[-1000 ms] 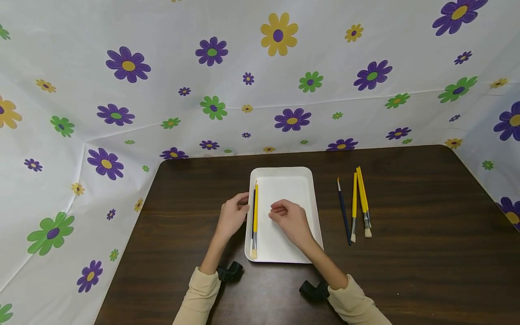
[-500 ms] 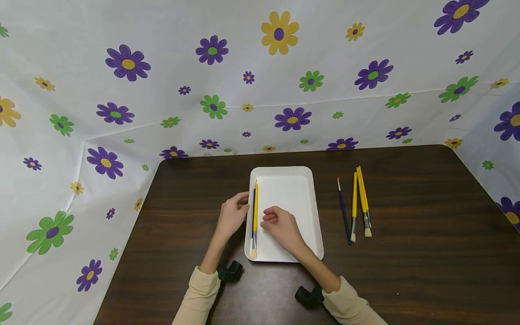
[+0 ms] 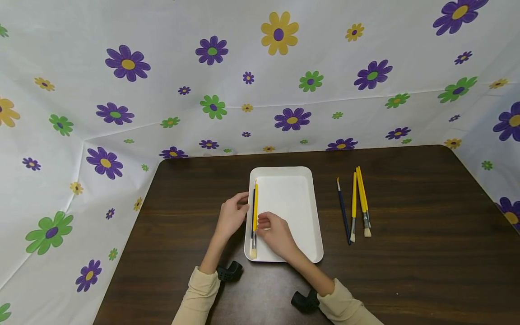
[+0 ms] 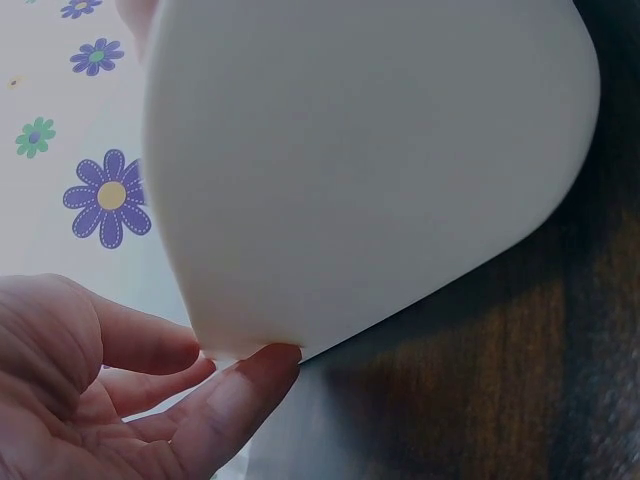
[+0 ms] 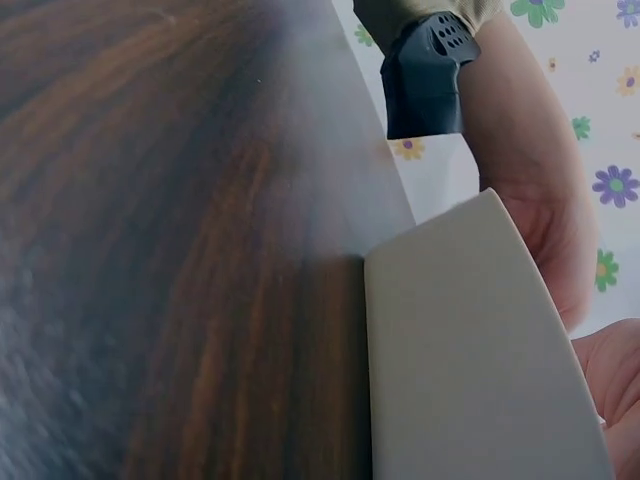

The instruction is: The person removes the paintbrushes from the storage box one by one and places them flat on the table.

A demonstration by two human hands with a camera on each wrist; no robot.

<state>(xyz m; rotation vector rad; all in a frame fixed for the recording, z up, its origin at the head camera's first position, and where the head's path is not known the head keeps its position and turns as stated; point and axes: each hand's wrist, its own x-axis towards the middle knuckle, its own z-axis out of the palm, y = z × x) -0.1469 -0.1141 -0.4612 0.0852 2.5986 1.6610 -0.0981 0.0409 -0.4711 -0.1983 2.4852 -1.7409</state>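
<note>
A white tray [image 3: 288, 194] lies on the dark table. In the left wrist view my left hand [image 4: 150, 390] pinches the tray's edge between thumb and fingers; in the head view that hand sits at the left rim. A yellow paintbrush [image 3: 255, 205] and a dark paintbrush [image 3: 252, 225], partly hidden by it, lie side by side along the tray's left inner side, bristle end of the yellow one toward me. My right hand [image 3: 276, 232] is over the tray, fingers loosely bent, thumb and fingertips right beside the yellow handle. The right wrist view shows only part of that hand [image 5: 615, 375].
Right of the tray, a dark blue paintbrush [image 3: 343, 212] and several yellow paintbrushes [image 3: 354, 194] lie on the wood-grain table [image 3: 426, 234]. A flowered white sheet [image 3: 243, 54] stands behind and at the sides. A black camera mount [image 3: 230, 271] is on the left wrist.
My right hand has moved left and slightly toward me across the tray, up to the yellow paintbrush. The left hand has stayed at the tray's left rim.
</note>
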